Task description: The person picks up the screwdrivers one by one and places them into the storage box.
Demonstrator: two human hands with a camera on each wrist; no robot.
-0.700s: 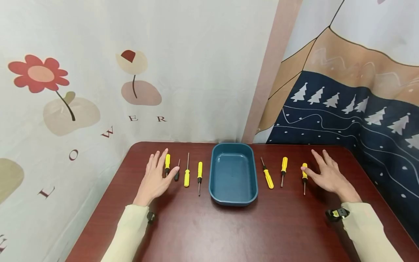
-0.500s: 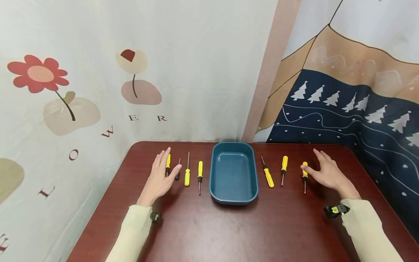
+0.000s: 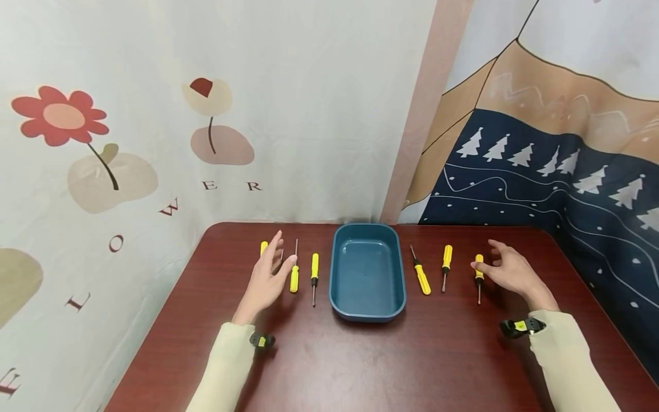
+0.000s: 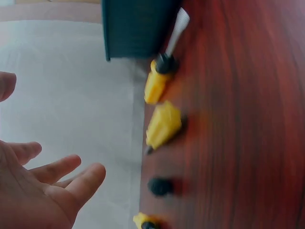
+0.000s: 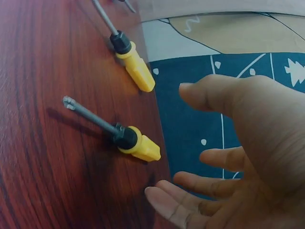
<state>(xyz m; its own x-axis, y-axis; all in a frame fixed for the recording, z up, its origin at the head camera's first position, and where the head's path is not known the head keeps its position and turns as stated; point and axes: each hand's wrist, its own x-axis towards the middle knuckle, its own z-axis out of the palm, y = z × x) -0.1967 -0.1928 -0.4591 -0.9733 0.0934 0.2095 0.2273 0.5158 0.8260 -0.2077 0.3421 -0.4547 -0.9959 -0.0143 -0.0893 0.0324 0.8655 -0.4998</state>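
Observation:
My left hand, empty with fingers spread, hovers over the left group of screwdrivers. It partly covers the far-left yellow screwdriver and hides most of a black-handled screwdriver, which shows in the left wrist view. Its thumb tip overlaps the shaft of a yellow screwdriver in the head view. Another yellow screwdriver lies nearer the middle. My right hand holds nothing, its fingers loosely bent. In the head view its thumb crosses the handle of the far-right yellow screwdriver; the right wrist view shows them apart.
A blue rectangular tray stands at the table's middle, between the two screwdriver groups. Two more yellow screwdrivers, one slanted and one straighter, lie right of it. A printed curtain hangs behind the dark red table.
My left hand has moved right, from the far-left screwdriver across the black one. The right hand has shifted slightly left and its fingers have bent more. The screwdrivers and tray stay put.

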